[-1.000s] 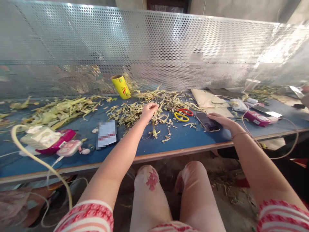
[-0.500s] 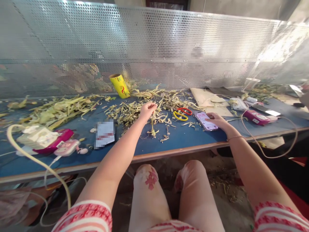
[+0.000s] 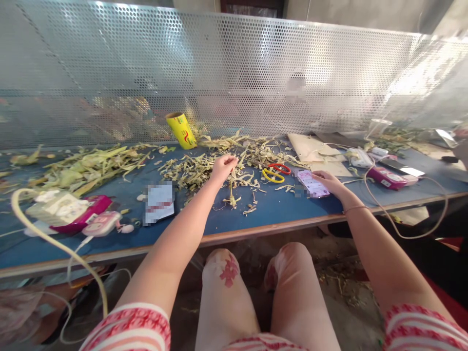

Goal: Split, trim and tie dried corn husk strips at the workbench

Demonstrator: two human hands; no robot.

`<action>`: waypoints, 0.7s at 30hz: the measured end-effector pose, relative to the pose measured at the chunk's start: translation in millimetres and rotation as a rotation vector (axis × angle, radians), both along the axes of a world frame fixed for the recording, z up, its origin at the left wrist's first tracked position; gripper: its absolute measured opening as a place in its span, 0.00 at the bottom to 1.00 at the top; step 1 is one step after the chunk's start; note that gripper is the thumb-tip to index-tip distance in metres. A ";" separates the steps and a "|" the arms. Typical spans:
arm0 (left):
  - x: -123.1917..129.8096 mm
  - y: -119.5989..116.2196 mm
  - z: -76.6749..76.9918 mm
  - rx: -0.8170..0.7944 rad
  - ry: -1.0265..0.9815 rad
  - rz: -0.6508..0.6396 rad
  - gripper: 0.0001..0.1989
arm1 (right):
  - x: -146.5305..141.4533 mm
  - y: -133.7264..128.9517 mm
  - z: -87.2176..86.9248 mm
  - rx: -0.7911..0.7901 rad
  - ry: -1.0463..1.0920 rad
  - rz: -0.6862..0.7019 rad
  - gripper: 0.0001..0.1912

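My left hand (image 3: 224,166) is closed in a pinch above a pile of dry, pale green husk-like strips (image 3: 193,171). Its fingertips press together; whatever is between them is too small to make out. Just below it, a thin stalk with a shredded end (image 3: 231,197) lies over the blue tabletop. My right hand (image 3: 328,181) reaches over the far right edge of a smartphone (image 3: 310,186) lying on the table with its screen lit. The fingers are stretched out, with the thumb over the screen. Scissors with red and yellow handles (image 3: 273,176) lie between my hands.
A yellow cardboard tube (image 3: 182,130) stands tilted behind the pile, before a perforated metal screen (image 3: 234,73). More husks (image 3: 91,168) lie at left, near a magenta box (image 3: 82,214) and a pixelated device (image 3: 159,202). Cables hang over the front edge (image 3: 256,233). Cardboard (image 3: 310,148) lies at right.
My right hand has shifted very slightly over the phone, and the picture on the screen looks a little different. My left hand stays in place.
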State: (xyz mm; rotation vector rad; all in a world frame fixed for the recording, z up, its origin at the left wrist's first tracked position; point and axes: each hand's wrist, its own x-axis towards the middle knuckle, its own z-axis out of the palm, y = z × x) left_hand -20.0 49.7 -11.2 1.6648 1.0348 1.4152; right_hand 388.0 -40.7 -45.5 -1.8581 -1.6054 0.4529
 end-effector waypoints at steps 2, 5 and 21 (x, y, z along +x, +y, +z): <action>-0.2 0.9 -0.9 0.008 0.004 -0.004 0.10 | -1.4 -0.7 1.3 -0.024 0.045 0.010 0.27; -0.3 1.8 -2.1 0.016 0.015 -0.002 0.10 | -4.5 -2.6 4.3 -0.034 0.062 -0.005 0.26; -1.6 0.0 -0.9 0.013 0.032 0.015 0.10 | -11.3 -6.0 10.8 -0.039 0.018 -0.047 0.23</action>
